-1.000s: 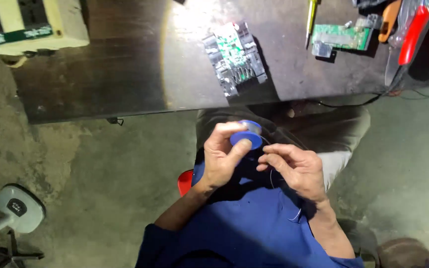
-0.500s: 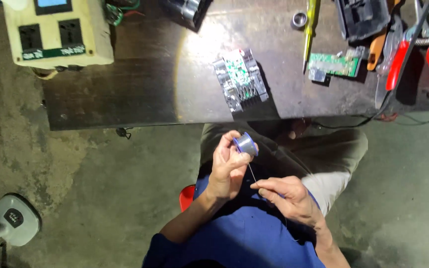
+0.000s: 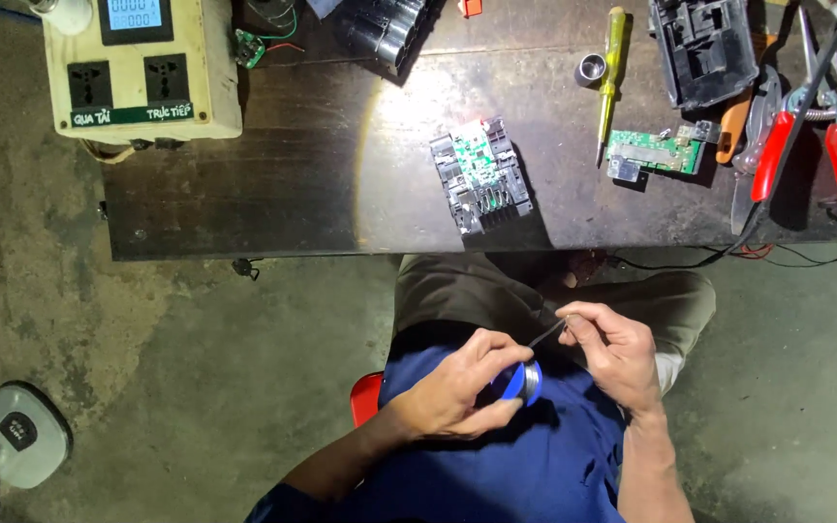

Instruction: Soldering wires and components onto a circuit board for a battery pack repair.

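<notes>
Over my lap, my left hand (image 3: pixel 462 383) grips a small blue spool of thin wire (image 3: pixel 518 382). My right hand (image 3: pixel 612 351) is just to its right and pinches the free end of the wire (image 3: pixel 545 334) between thumb and forefinger, drawn out from the spool toward the upper right. Both hands are below the front edge of the dark workbench (image 3: pixel 322 194). On the bench, straight ahead of my hands, lies a circuit board in a black frame (image 3: pixel 480 174).
A cream power box with sockets and a lit display (image 3: pixel 142 68) stands at the bench's left end. A yellow screwdriver (image 3: pixel 611 73), green circuit board (image 3: pixel 653 153), black casing (image 3: pixel 704 48) and red-handled pliers (image 3: pixel 806 136) lie right. A grey fan base (image 3: pixel 16 436) sits on the concrete floor.
My hands have dropped lower over my lap. The right hand has drawn the wire end out from the spool, and the view has shifted so more of the bench shows.
</notes>
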